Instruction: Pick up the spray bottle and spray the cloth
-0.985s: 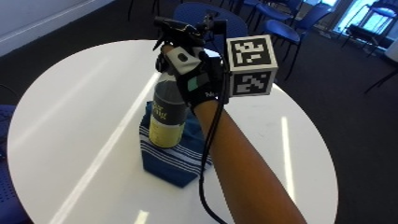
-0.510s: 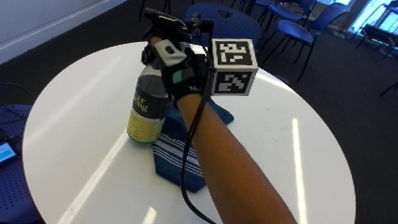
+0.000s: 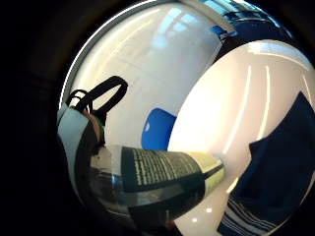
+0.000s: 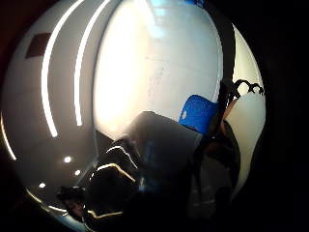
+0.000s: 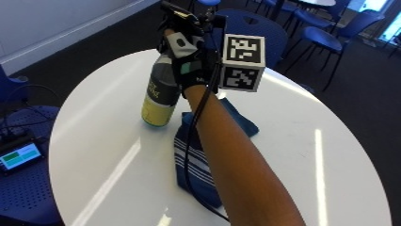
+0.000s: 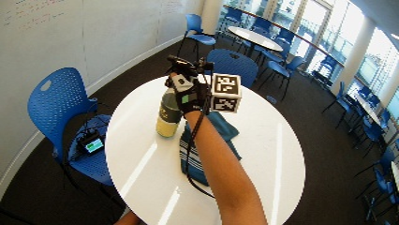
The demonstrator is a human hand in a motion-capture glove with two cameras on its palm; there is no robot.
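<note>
Yellow liquid fills the base of the one spray bottle, which my gloved right hand grips at the neck just above the white table. One striped blue cloth lies beside it, mid-table.

Four views, one table

We look down along the arm from outside; palm cameras sit close against the spray bottle.

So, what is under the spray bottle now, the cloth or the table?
The spray bottle, gripped at its top by the right hand, is over bare white table beside the blue striped cloth. Whether its base touches the table cannot be seen.
</note>
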